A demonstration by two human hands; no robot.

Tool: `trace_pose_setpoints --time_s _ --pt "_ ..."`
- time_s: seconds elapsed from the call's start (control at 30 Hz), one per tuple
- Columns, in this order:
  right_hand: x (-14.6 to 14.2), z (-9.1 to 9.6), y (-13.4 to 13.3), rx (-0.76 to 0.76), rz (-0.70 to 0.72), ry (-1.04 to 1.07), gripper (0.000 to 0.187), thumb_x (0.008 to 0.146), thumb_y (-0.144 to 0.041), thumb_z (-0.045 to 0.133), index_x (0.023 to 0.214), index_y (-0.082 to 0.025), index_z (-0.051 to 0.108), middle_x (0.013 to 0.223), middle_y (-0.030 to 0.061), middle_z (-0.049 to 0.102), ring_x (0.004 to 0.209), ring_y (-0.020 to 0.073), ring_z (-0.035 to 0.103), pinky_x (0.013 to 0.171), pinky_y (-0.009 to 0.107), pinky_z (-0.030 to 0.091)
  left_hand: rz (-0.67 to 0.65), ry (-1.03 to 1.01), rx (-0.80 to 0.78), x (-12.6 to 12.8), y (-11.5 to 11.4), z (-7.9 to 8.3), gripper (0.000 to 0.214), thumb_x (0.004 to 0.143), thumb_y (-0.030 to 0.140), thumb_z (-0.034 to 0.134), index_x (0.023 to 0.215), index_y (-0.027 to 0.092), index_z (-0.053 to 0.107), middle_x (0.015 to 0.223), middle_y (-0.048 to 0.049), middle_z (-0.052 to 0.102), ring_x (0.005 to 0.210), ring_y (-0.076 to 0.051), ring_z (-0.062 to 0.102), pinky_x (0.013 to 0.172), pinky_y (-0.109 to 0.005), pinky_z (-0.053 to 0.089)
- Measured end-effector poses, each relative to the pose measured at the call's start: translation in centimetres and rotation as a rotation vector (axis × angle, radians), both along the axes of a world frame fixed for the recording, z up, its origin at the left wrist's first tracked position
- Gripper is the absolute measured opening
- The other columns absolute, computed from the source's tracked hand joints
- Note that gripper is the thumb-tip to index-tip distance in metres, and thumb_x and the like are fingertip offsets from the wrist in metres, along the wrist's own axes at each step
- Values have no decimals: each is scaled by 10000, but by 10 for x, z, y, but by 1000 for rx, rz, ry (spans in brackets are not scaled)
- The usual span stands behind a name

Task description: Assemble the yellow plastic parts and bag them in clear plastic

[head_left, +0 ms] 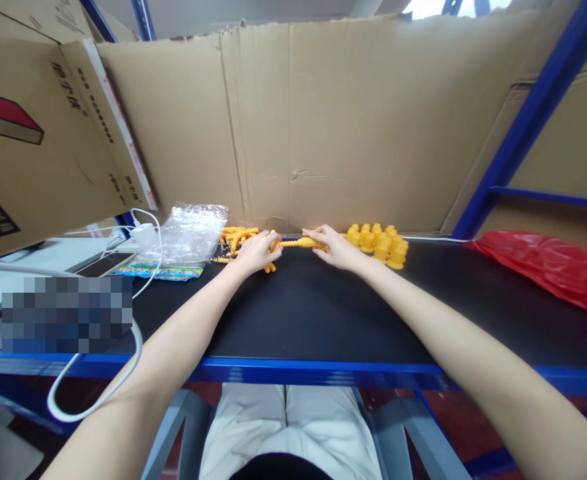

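Between my two hands a yellow plastic piece [301,243] with a ribbed, narrow middle stretches level over the black tabletop [293,313]. My left hand [257,252] is closed around its left end. At the other, thicker end, my right hand [336,247] grips with thumb and fingers. The fingers hide both ends, so its full shape does not show. Just left of my left hand lies a pile of orange-yellow branched pieces [236,235]. Several yellow cup-shaped pieces [381,243] stand grouped beyond my right hand.
A clear plastic bag [193,233] rests over a colourful packet [158,269] on the left, near a phone [106,265] and white cables [159,247]. A red plastic bag [548,267] lies at the right. Cardboard [353,127] walls the back; a blue rail [318,371] edges the front.
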State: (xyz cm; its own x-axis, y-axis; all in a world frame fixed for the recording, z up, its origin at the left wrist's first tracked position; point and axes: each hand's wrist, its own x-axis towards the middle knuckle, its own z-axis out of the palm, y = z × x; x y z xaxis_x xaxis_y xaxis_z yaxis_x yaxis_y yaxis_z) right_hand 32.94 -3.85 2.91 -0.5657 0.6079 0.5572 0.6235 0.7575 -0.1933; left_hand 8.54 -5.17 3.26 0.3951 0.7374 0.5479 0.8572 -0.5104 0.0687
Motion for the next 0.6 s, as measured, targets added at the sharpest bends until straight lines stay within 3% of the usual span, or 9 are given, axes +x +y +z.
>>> trace_pose_setpoints --time_s 0.17,0.33,0.5,0.6 --pt "6 2 4 -330 93 315 369 740 -251 637 1071 -174 493 988 68 586 781 158 634 757 330 516 3 -2 29 -6 4 -4 254 835 356 495 1024 213 588 936 -45 622 806 -182 587 684 -275 410" --pt "-2 -1 3 -635 64 549 253 782 -345 619 925 -175 497 846 52 631 653 144 657 702 313 532 -72 -14 49 -10 9 -8 245 838 338 498 1028 204 574 949 -46 609 798 -164 577 688 -268 412" --pt "-8 0 3 -686 -15 611 195 816 -331 604 867 -161 523 751 47 645 630 135 651 687 298 535 -75 -44 11 -9 8 -8 213 820 304 521 997 201 580 919 -39 608 787 -159 572 683 -264 413" --pt "-6 1 5 -662 18 644 242 727 -232 698 878 -161 523 814 44 647 678 123 650 707 281 534 -78 -65 3 -9 8 -7 210 826 313 514 987 197 581 887 -36 615 767 -156 570 677 -263 410"
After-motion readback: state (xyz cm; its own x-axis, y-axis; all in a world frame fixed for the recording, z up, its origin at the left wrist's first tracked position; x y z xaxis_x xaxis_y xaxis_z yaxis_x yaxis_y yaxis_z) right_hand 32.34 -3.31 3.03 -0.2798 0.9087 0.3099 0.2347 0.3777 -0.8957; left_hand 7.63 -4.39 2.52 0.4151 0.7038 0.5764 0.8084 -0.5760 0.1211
